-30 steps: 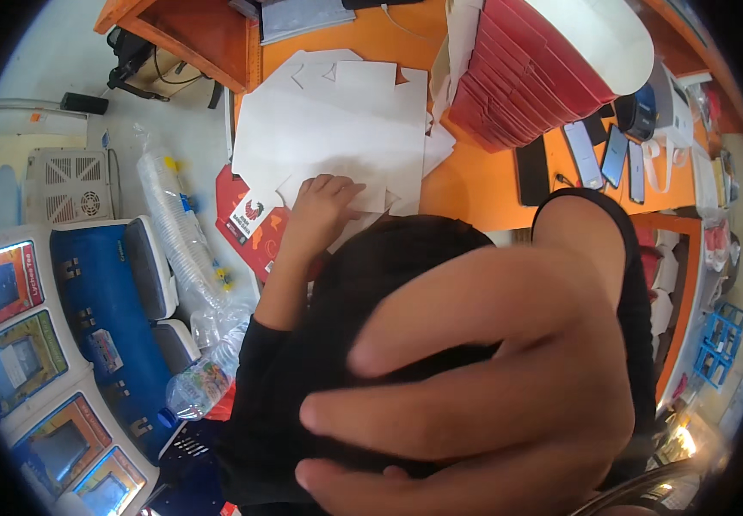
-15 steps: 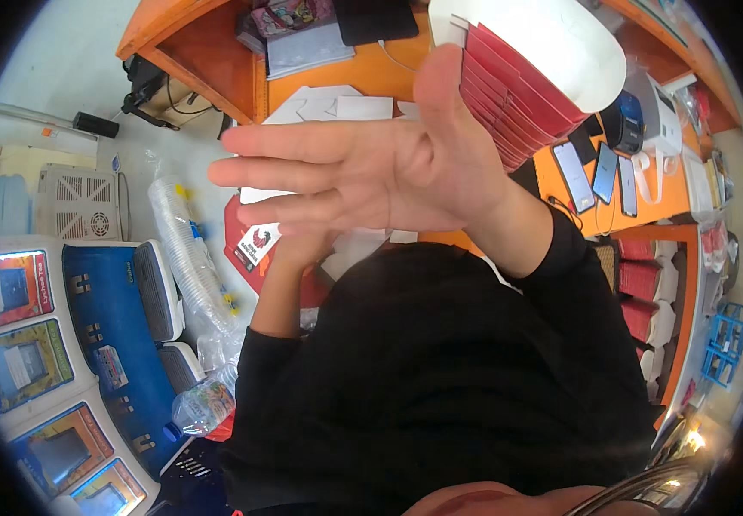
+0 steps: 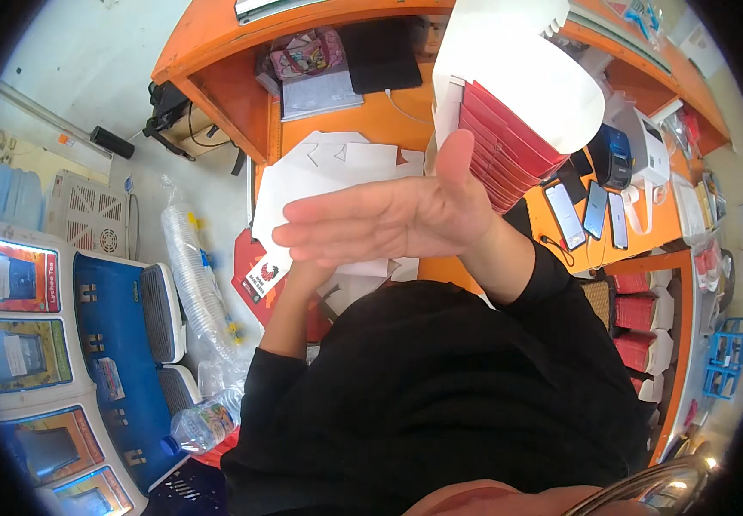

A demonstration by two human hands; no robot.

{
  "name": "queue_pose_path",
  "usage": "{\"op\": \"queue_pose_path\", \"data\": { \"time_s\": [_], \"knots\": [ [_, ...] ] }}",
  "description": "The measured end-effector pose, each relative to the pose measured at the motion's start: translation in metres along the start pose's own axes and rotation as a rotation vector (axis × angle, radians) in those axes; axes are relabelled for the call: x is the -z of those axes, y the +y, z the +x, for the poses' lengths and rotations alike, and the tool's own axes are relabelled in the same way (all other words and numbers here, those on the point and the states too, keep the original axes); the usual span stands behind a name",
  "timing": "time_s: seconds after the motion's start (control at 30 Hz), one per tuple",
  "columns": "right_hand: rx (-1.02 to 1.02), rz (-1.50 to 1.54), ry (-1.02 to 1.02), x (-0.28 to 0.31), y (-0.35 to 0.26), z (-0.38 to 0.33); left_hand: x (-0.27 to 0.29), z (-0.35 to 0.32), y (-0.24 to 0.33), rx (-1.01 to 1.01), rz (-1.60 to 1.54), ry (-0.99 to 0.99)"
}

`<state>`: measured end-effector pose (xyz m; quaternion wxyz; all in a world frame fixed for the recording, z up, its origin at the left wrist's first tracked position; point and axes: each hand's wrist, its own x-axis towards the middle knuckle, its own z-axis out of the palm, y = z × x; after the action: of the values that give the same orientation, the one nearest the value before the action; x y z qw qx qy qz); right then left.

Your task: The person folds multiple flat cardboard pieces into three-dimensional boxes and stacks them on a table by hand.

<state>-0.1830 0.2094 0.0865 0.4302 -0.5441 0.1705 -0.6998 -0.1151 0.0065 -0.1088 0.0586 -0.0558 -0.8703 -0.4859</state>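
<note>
My right hand [image 3: 397, 222] is raised over the desk, palm toward me. Its fingers stretch out to the left, side by side, and the thumb points up; nothing is in it. Below it, my left hand [image 3: 310, 277] shows only its wrist and lower part, since the right hand covers the fingers. Close to the left hand lies a red and white printed carton piece [image 3: 267, 272]; whether the hand touches it is hidden. Flat white carton blanks [image 3: 298, 176] lie behind the hands. Beyond the right thumb stands a nested stack of red cartons with white flaps [image 3: 500, 142].
Several phones [image 3: 567, 215] lie at the right beside a white machine [image 3: 647, 142]. An orange shelf [image 3: 225, 95] bounds the far side. On the left are a sleeve of clear cups [image 3: 195, 275], a plastic bottle [image 3: 208, 423] and a drink dispenser [image 3: 118, 344]. More red cartons [image 3: 636, 314] fill a lower shelf.
The view has shifted, showing more of the far shelf. My right hand looks smaller and lower, its fingers now closer together and its fingertips farther right. The left hand's fingers stay hidden.
</note>
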Motion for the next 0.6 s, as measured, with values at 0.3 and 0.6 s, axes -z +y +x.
{"op": "queue_pose_path", "data": {
  "time_s": [0.3, 0.6],
  "knots": [
    [0.037, 0.304, 0.081, -0.003, 0.010, 0.011, 0.061, -0.009, 0.037, 0.407, -0.785, 0.502],
    [0.022, 0.372, 0.039, -0.004, 0.015, 0.040, 0.098, -0.015, 0.096, 0.061, -1.211, 0.690]
  ]
}}
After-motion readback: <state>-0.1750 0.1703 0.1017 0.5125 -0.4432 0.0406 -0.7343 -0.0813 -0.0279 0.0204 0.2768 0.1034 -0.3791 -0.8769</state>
